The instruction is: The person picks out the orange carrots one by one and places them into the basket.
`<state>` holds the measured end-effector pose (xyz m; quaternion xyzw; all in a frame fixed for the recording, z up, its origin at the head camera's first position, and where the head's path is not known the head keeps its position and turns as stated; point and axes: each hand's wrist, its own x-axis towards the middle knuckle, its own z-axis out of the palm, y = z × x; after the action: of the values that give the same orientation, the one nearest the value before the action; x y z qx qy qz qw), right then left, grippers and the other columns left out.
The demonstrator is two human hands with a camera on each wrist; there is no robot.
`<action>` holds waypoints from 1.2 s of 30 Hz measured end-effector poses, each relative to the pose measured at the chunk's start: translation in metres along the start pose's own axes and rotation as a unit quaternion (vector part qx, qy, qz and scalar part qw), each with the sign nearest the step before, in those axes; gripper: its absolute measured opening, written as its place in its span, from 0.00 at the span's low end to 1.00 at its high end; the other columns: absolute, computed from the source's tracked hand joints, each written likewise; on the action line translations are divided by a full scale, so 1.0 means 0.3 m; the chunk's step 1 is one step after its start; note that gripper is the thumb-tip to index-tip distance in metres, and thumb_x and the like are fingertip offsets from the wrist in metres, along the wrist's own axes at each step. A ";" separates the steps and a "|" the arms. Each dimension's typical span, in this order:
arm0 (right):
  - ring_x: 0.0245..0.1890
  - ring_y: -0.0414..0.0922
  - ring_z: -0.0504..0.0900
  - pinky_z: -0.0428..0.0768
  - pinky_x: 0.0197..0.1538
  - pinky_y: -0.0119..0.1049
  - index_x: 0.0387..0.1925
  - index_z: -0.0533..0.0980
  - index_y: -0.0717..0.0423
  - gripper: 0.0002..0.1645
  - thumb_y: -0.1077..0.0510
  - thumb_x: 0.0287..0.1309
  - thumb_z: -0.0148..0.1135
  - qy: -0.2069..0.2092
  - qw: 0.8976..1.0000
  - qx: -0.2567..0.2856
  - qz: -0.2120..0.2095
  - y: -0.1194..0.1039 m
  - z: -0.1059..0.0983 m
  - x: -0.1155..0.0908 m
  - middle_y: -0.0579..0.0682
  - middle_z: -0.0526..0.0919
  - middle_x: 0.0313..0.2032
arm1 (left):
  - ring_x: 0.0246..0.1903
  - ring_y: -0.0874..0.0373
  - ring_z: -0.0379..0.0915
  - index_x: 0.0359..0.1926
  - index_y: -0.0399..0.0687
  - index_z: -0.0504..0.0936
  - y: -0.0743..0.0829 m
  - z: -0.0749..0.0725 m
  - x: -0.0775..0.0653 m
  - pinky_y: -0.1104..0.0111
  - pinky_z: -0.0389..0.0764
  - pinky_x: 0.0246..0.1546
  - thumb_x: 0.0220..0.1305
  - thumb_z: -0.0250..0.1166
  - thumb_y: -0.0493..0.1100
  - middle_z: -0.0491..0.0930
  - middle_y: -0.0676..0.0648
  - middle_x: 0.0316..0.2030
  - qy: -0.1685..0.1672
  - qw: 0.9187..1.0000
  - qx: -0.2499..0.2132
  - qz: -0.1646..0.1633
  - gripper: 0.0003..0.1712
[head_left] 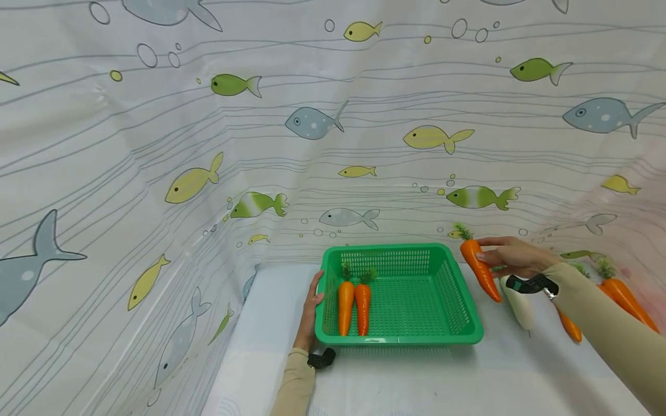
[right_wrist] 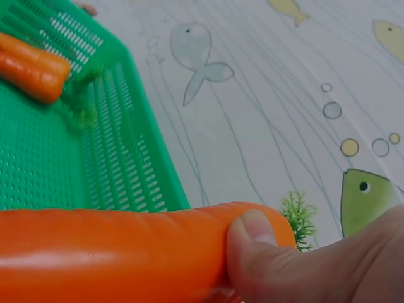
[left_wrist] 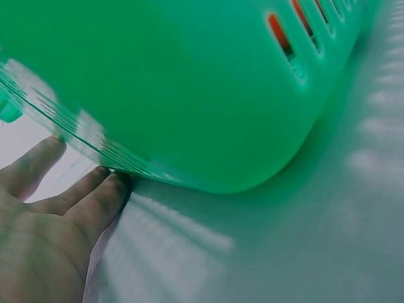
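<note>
Right grip (head_left: 512, 254) pinches the carrot (head_left: 480, 268) near its leafy top; left grip (head_left: 311, 303), fingers straight, should lightly steady the basket (head_left: 400, 340)

And it's smooth plastic on the green basket (head_left: 398, 340), a soft gloss running along its rim, while the carrot (head_left: 480, 270) held up near its right edge shines slick and faintly ridged, plastic-looking right to its feathery leaf tuft (head_left: 463, 231)! Two more glossy carrots (head_left: 346, 306) line the basket's left edge; past the right edge, the white radish (head_left: 520, 307) looks smooth but duller, and the sleeves (head_left: 588, 306) are matt cloth.
</note>
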<state>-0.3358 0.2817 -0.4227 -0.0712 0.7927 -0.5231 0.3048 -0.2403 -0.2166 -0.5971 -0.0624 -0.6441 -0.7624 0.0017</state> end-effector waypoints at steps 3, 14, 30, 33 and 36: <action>0.49 0.44 0.86 0.86 0.55 0.46 0.82 0.39 0.71 0.49 0.52 0.80 0.54 -0.005 1.000 0.008 -0.006 -0.012 0.018 0.011 0.53 0.83 0.55 | 0.80 0.38 0.51 0.85 0.74 0.50 0.003 0.001 -0.003 0.48 0.63 0.73 0.80 0.41 0.52 0.44 0.49 0.86 -0.001 1.000 0.001 0.003 0.35; 0.48 0.43 0.87 0.87 0.56 0.47 0.82 0.43 0.73 0.46 0.55 0.81 0.53 -0.030 0.999 0.029 -0.035 -0.050 0.090 0.052 0.48 0.86 0.51 | 0.79 0.37 0.53 0.86 0.70 0.49 0.015 0.002 -0.009 0.52 0.66 0.71 0.82 0.39 0.50 0.45 0.45 0.86 -0.005 1.000 0.009 0.012 0.35; 0.46 0.44 0.86 0.88 0.50 0.42 0.81 0.45 0.74 0.44 0.57 0.80 0.54 -0.070 0.992 0.086 -0.053 -0.072 0.231 0.137 0.52 0.83 0.49 | 0.79 0.39 0.52 0.84 0.74 0.52 0.004 0.000 -0.005 0.50 0.63 0.73 0.82 0.38 0.50 0.46 0.50 0.85 0.009 1.000 0.008 0.007 0.34; 0.47 0.44 0.87 0.88 0.52 0.44 0.80 0.43 0.76 0.44 0.58 0.81 0.53 -0.077 0.992 0.084 -0.058 -0.069 0.250 0.154 0.53 0.83 0.51 | 0.79 0.39 0.53 0.84 0.75 0.52 0.004 0.002 -0.007 0.50 0.64 0.72 0.82 0.38 0.50 0.46 0.50 0.85 0.009 1.000 0.011 0.008 0.34; 0.49 0.44 0.87 0.87 0.54 0.46 0.80 0.43 0.76 0.45 0.58 0.80 0.53 -0.083 0.991 0.082 -0.061 -0.064 0.268 0.174 0.54 0.83 0.52 | 0.79 0.38 0.53 0.84 0.74 0.52 0.002 0.004 -0.009 0.49 0.64 0.72 0.82 0.39 0.50 0.46 0.49 0.85 0.009 1.000 0.011 0.011 0.34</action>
<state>-0.3368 0.1875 -0.4486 -0.1373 0.7134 -0.5963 0.3414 -0.2375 -0.2158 -0.5965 -0.0626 -0.6516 -0.7558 0.0161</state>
